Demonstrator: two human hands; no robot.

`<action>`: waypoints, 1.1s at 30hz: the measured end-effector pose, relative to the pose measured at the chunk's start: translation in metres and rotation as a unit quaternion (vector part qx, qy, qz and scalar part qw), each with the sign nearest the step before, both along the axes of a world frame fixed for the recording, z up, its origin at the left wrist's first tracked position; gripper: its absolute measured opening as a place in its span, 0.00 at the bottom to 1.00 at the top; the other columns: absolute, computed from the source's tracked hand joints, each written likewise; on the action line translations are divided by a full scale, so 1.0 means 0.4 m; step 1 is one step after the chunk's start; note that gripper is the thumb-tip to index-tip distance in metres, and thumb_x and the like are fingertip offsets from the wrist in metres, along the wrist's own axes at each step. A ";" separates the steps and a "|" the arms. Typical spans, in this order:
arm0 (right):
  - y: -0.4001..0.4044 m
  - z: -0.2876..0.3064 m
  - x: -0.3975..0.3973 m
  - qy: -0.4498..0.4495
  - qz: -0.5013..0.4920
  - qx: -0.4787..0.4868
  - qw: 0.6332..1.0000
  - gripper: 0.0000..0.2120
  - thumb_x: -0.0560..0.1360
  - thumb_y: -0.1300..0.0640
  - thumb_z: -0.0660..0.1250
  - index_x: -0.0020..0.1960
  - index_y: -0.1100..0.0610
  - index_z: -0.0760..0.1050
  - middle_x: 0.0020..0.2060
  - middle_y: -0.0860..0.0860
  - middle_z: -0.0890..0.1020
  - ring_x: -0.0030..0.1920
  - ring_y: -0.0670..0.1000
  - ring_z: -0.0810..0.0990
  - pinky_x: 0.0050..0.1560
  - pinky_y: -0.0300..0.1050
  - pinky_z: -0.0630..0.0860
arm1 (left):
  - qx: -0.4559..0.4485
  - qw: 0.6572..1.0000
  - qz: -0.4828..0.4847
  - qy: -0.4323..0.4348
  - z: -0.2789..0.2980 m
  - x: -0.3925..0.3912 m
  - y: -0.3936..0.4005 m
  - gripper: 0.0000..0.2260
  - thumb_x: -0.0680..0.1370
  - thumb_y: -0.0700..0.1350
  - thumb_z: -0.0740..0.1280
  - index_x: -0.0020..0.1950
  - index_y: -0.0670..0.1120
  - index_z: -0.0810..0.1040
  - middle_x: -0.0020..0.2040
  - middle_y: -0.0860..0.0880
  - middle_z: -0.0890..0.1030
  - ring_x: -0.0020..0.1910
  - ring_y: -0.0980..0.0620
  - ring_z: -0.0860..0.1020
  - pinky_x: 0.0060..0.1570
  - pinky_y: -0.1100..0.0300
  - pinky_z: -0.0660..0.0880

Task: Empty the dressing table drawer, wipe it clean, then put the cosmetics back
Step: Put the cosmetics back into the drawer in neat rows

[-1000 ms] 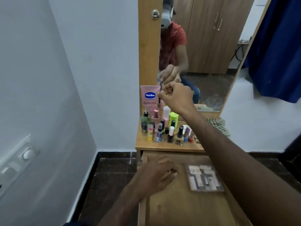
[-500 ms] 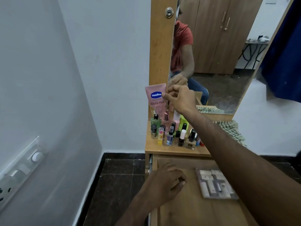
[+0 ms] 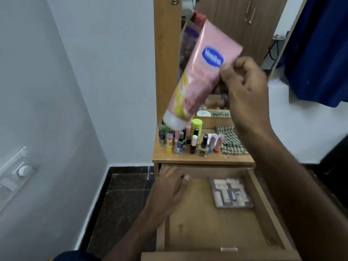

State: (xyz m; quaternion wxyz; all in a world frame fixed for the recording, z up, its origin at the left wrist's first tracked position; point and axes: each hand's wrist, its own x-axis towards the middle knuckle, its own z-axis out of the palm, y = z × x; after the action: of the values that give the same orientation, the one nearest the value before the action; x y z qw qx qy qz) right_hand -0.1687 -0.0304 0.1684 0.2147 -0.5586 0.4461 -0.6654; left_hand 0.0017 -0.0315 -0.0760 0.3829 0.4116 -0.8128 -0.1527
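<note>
My right hand [image 3: 246, 91] pinches the pink tube [image 3: 199, 78] near its flat end, up in the air over the back of the tabletop [image 3: 207, 158], tilted, white cap low and to the left, just above the bottles [image 3: 190, 142] crowded along the top's left and middle. My left hand [image 3: 167, 187] rests in the open drawer [image 3: 211, 223] at its back left corner, fingers loosely curled, gripping nothing I can see. A palette [image 3: 230, 193] lies near the drawer's back right corner. A checked cloth [image 3: 230, 140] sits at the top's right edge.
</note>
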 end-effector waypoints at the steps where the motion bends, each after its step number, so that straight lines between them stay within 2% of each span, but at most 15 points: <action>1: 0.027 -0.041 -0.014 -0.004 0.007 0.040 0.999 0.14 0.84 0.50 0.65 0.60 0.61 0.74 0.47 0.51 0.87 0.44 0.50 0.88 0.36 0.46 0.84 | -0.008 1.000 0.006 0.015 -0.001 0.002 0.002 0.10 0.86 0.49 0.63 0.55 0.48 0.83 0.52 0.55 0.82 0.55 0.54 0.77 0.54 0.56 0.75; 3: 0.065 -0.135 -0.037 -0.017 0.026 0.113 0.993 0.10 0.85 0.52 0.65 0.59 0.59 0.75 0.45 0.50 0.87 0.42 0.49 0.88 0.36 0.46 0.84 | -0.008 0.997 0.013 0.082 -0.001 -0.001 0.006 0.08 0.85 0.43 0.65 0.54 0.46 0.84 0.50 0.55 0.83 0.54 0.57 0.80 0.54 0.59 0.77; 5: 0.096 -0.229 -0.052 -0.024 0.030 0.170 0.985 0.08 0.85 0.52 0.66 0.57 0.56 0.76 0.44 0.50 0.88 0.42 0.50 0.88 0.36 0.48 0.85 | 0.024 0.987 0.027 0.157 -0.001 -0.005 0.009 0.09 0.83 0.38 0.65 0.52 0.48 0.83 0.46 0.62 0.81 0.48 0.66 0.80 0.48 0.68 0.75; 8: 0.131 -0.349 -0.074 -0.030 0.014 0.216 0.976 0.06 0.84 0.52 0.67 0.54 0.55 0.76 0.43 0.50 0.89 0.40 0.52 0.89 0.35 0.49 0.85 | 0.011 0.985 0.030 0.167 -0.005 -0.002 0.015 0.16 0.87 0.37 0.62 0.43 0.54 0.76 0.36 0.60 0.77 0.36 0.62 0.77 0.37 0.68 0.69; 10: 0.146 -0.411 -0.088 -0.003 0.013 0.236 0.972 0.05 0.84 0.53 0.67 0.54 0.54 0.76 0.43 0.49 0.89 0.39 0.51 0.89 0.34 0.49 0.85 | 0.036 0.982 0.007 0.184 -0.004 0.004 0.017 0.14 0.89 0.43 0.58 0.50 0.52 0.81 0.38 0.58 0.82 0.35 0.57 0.81 0.38 0.66 0.73; 12: 0.150 -0.451 -0.093 0.041 0.023 0.256 0.966 0.04 0.84 0.53 0.68 0.55 0.54 0.76 0.44 0.47 0.89 0.40 0.48 0.88 0.33 0.46 0.84 | 0.088 0.979 -0.023 0.183 -0.003 0.009 0.018 0.17 0.89 0.53 0.55 0.63 0.47 0.81 0.43 0.54 0.85 0.38 0.53 0.85 0.40 0.59 0.78; 14: 0.147 -0.481 -0.086 0.060 0.043 0.293 0.953 0.05 0.83 0.55 0.68 0.54 0.57 0.76 0.41 0.48 0.88 0.36 0.48 0.87 0.31 0.47 0.83 | 0.109 0.987 -0.044 0.111 -0.002 0.007 0.016 0.24 0.85 0.62 0.60 0.77 0.50 0.71 0.55 0.55 0.86 0.49 0.57 0.85 0.48 0.61 0.81; 16: 0.140 -0.506 -0.073 0.083 0.066 0.344 0.933 0.06 0.83 0.56 0.68 0.53 0.59 0.76 0.38 0.53 0.87 0.34 0.54 0.87 0.34 0.56 0.85 | 0.105 0.993 -0.037 0.043 -0.003 0.002 0.016 0.37 0.79 0.65 0.69 0.82 0.53 0.60 0.65 0.55 0.80 0.58 0.60 0.82 0.56 0.66 0.78; 18: 0.128 -0.522 -0.063 0.128 0.071 0.393 0.908 0.07 0.83 0.54 0.68 0.52 0.58 0.77 0.39 0.54 0.87 0.35 0.58 0.88 0.38 0.61 0.86 | 0.068 0.997 -0.025 0.012 -0.005 0.003 0.011 0.41 0.73 0.68 0.74 0.79 0.52 0.63 0.65 0.55 0.74 0.60 0.58 0.78 0.57 0.69 0.76; 20: 0.110 -0.528 -0.056 0.169 0.076 0.436 0.881 0.07 0.84 0.54 0.67 0.51 0.57 0.77 0.39 0.53 0.86 0.37 0.56 0.88 0.41 0.60 0.86 | 0.044 0.999 -0.027 -0.010 -0.002 0.009 0.006 0.34 0.70 0.70 0.75 0.69 0.53 0.71 0.61 0.56 0.69 0.58 0.58 0.76 0.51 0.71 0.76; 22: 0.090 -0.530 -0.048 0.219 0.078 0.456 0.859 0.07 0.84 0.54 0.64 0.52 0.57 0.77 0.40 0.53 0.86 0.38 0.57 0.88 0.43 0.58 0.86 | 0.040 0.997 -0.025 -0.063 0.004 0.014 0.001 0.29 0.70 0.70 0.76 0.62 0.55 0.73 0.61 0.57 0.67 0.55 0.60 0.75 0.47 0.74 0.74; 25: 0.071 -0.541 -0.043 0.239 0.069 0.473 0.845 0.10 0.85 0.55 0.62 0.49 0.57 0.76 0.40 0.55 0.86 0.38 0.59 0.88 0.40 0.54 0.87 | 0.047 0.993 -0.002 -0.110 -0.001 0.017 0.003 0.30 0.70 0.67 0.77 0.64 0.55 0.72 0.67 0.54 0.63 0.58 0.62 0.71 0.52 0.74 0.73; 27: 0.066 -0.554 -0.041 0.182 0.083 0.494 0.846 0.12 0.86 0.56 0.62 0.45 0.56 0.75 0.38 0.56 0.85 0.37 0.60 0.88 0.43 0.58 0.87 | 0.036 0.990 -0.024 -0.134 -0.004 0.021 0.013 0.32 0.70 0.69 0.75 0.67 0.54 0.74 0.68 0.54 0.62 0.62 0.61 0.69 0.60 0.67 0.77; 29: 0.061 -0.561 -0.034 0.160 0.095 0.499 0.846 0.12 0.86 0.58 0.60 0.45 0.56 0.75 0.38 0.57 0.86 0.37 0.58 0.88 0.45 0.59 0.87 | 0.012 0.978 -0.054 -0.202 -0.006 0.023 0.027 0.38 0.69 0.75 0.69 0.72 0.56 0.72 0.68 0.55 0.64 0.65 0.59 0.67 0.64 0.61 0.74; 33: 0.046 -0.567 -0.019 0.239 0.100 0.488 0.834 0.09 0.85 0.63 0.61 0.51 0.59 0.79 0.47 0.60 0.87 0.45 0.58 0.89 0.51 0.56 0.87 | 0.002 0.947 -0.060 -0.315 -0.017 0.013 0.047 0.47 0.68 0.81 0.62 0.80 0.56 0.64 0.69 0.54 0.67 0.65 0.55 0.67 0.62 0.58 0.67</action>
State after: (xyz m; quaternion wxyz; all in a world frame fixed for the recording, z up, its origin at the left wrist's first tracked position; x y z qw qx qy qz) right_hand -0.1762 -0.0119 -0.0585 0.4114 -0.5645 0.6921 -0.1819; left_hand 0.0070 -0.0128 -0.0827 0.0963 0.3897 -0.9150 -0.0396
